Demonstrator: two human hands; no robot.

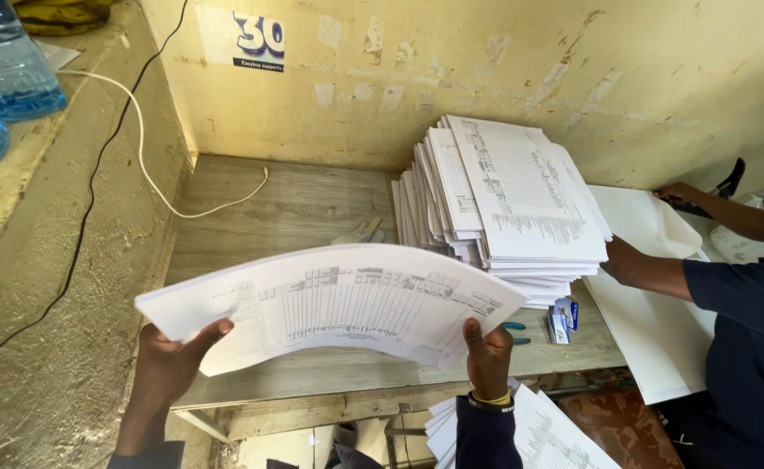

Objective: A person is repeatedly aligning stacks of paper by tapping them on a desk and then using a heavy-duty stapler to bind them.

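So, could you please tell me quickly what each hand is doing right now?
Left hand: closed on the bundle of printed sheets, at its left end.
Right hand: closed on the same bundle's right end.

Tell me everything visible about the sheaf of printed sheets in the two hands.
The sheaf of printed sheets is white paper carrying grey table grids. Several sheets lie together, bowed upward in the middle and held roughly level above the wooden table. The left hand grips its left edge, the right hand its lower right edge. Nothing else touches it.
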